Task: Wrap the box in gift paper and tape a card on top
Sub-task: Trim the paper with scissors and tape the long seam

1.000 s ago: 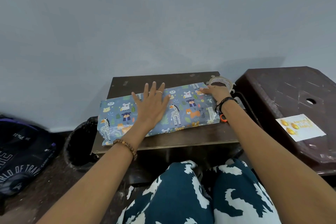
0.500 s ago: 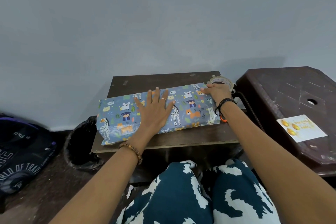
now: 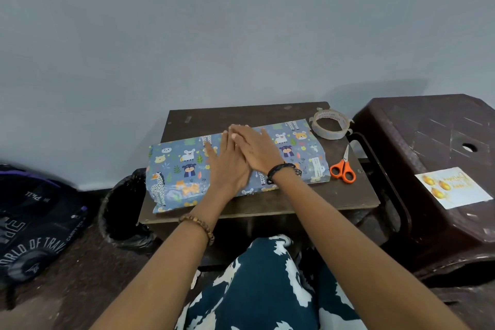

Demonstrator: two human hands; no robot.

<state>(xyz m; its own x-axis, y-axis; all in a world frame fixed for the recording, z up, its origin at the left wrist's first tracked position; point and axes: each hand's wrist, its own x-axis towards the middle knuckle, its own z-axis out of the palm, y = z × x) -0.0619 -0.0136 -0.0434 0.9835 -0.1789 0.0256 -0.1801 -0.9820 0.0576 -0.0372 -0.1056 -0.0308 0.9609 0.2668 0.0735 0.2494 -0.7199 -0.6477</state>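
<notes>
A box wrapped in blue animal-print gift paper (image 3: 182,169) lies across a small dark wooden table (image 3: 294,201). My left hand (image 3: 227,166) lies flat on the middle of the paper, fingers straight. My right hand (image 3: 258,151) also lies flat, its fingers overlapping the left hand's fingers near the far edge of the box. A roll of clear tape (image 3: 330,124) sits at the table's back right corner. Orange-handled scissors (image 3: 343,168) lie right of the box. A white card with gold print (image 3: 452,187) rests on the brown plastic stool (image 3: 428,128) at the right.
A black bin with a liner (image 3: 120,209) stands at the table's left side. A dark backpack (image 3: 34,222) lies on the floor at far left. A grey wall rises just behind the table. My patterned lap fills the bottom of the view.
My right hand left the tape roll at the box's right end and moved left onto the middle of the box, beside my left hand. The scissors are now uncovered.
</notes>
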